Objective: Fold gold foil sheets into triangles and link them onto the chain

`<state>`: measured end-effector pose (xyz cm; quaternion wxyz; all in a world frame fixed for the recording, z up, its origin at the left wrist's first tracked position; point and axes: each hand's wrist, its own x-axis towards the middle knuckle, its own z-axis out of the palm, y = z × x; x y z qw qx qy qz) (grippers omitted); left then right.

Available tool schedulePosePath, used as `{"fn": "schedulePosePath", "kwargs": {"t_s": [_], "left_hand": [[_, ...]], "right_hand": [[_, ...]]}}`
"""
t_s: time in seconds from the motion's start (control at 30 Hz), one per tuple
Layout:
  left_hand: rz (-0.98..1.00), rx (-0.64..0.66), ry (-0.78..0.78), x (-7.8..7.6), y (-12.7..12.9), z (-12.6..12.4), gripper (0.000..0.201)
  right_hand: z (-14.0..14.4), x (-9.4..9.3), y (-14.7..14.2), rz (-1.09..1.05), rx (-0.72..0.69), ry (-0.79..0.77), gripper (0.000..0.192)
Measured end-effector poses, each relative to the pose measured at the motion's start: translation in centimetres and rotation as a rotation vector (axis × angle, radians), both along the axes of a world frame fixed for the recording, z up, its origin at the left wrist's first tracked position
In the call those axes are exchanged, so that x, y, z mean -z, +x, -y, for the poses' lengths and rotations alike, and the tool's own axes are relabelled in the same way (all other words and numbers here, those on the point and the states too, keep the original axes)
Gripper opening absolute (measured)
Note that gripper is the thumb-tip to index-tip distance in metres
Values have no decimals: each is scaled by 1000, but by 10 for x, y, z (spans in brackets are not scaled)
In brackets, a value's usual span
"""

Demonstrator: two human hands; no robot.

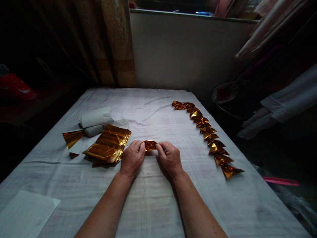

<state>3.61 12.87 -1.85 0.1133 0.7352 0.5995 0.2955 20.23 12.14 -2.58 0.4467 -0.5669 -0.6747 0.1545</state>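
**Both hands pinch one gold foil piece at mid-surface**

The left hand (132,158) and right hand (169,158) rest side by side on the cloth-covered surface (158,205). Between them sits a small gold foil piece (150,145), partly folded. The fingers (141,147) of the left hand are closed narrowly on its left end; those of the right hand grip its right end likewise. The piece is just above the cloth; whether it touches cannot be told.

Just left of the left fingers lies a stack (108,144) of flat gold foil sheets, slightly fanned. Beyond the stack, further left, a single folded gold cone (72,137) lies beside a white roll (95,120). Well right of the right fingers, a row (207,134) of finished gold folded pieces runs in an overlapping line from the far side toward the near right edge. A white sheet (24,215) lies at the near left corner, well apart from both hands.
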Motion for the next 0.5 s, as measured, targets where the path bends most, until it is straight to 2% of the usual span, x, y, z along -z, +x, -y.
{"fn": "schedulePosePath", "kwargs": {"t_s": [0.27, 0.5], "left_hand": [[98, 97, -11, 0, -1, 3, 33], [54, 38, -21, 2, 0, 0, 33]], "right_hand": [[-1, 1, 1, 9, 27, -12, 29], [1, -2, 0, 5, -27, 4, 29]]}}
